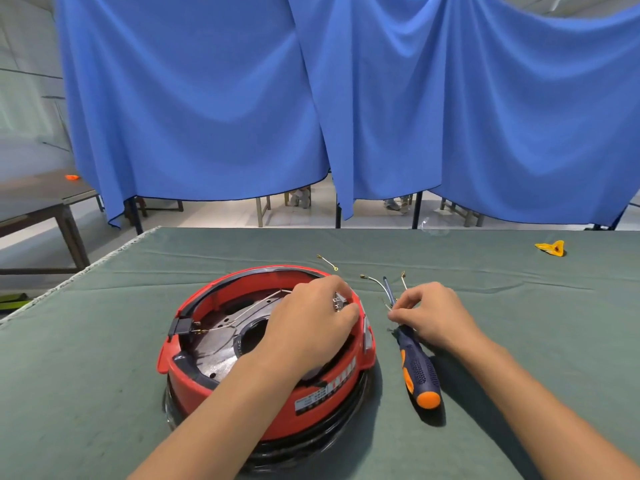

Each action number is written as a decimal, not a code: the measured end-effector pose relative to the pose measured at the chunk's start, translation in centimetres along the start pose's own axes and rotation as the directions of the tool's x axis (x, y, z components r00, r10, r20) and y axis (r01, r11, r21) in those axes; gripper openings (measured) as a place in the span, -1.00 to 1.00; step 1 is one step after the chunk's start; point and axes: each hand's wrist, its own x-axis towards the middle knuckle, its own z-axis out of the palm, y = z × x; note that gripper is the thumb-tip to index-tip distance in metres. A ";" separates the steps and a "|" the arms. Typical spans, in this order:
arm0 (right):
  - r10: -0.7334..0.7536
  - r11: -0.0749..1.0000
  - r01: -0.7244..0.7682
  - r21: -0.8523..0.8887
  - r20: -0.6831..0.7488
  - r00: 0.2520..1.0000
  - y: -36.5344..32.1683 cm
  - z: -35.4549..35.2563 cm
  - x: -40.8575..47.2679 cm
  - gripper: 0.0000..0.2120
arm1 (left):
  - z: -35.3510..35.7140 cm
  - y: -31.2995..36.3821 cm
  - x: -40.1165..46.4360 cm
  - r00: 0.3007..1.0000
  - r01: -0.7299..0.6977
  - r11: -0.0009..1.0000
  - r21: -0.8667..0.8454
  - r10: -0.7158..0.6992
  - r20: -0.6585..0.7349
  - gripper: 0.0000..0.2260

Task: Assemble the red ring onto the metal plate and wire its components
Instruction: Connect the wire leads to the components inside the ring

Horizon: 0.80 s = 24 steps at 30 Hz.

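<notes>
Bright, even overhead light; soft shadows under screwdriver (418, 367) & forearms; wide-angle bowing at edges; slight blur overall.

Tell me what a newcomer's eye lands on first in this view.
The red ring stands out first, sitting near the front of the green-covered table with the metal plate inside it. The left hand reaches into the ring and holds a small metal part, while the right hand pinches thin wires beside it. Behind the table hangs a bright blue curtain.
</notes>
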 end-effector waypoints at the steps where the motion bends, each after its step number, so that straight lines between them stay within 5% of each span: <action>1: -0.016 1.000 0.017 0.024 -0.043 0.999 -0.2 -0.2 0.0 -0.81 | -0.1 0.1 -0.1 1.000 -0.003 1.000 -0.014 0.002 -0.008 -0.86; 4: -0.092 0.964 0.130 0.230 -0.171 0.981 -1.3 -1.1 -0.2 -0.84 | -0.3 0.3 -0.3 0.999 -0.008 0.998 -0.061 0.006 -0.043 -0.89; 10: -0.092 0.659 0.190 0.728 -0.173 0.981 -4.6 -2.5 -1.7 -0.88 | -0.6 0.5 -0.6 0.992 -0.084 0.982 -0.169 0.065 -0.110 -0.83; 20: -0.070 0.470 0.234 0.851 -0.229 0.971 -6.4 -2.7 -3.0 -0.95 | -0.3 0.4 -0.5 0.992 -0.079 0.956 -0.281 0.048 -0.116 -0.87; 24: -0.197 0.509 0.280 0.814 -0.206 0.958 -6.8 -1.9 -3.5 -0.94 | -0.3 0.4 -0.3 0.993 -0.057 0.909 -0.412 0.007 -0.122 -0.86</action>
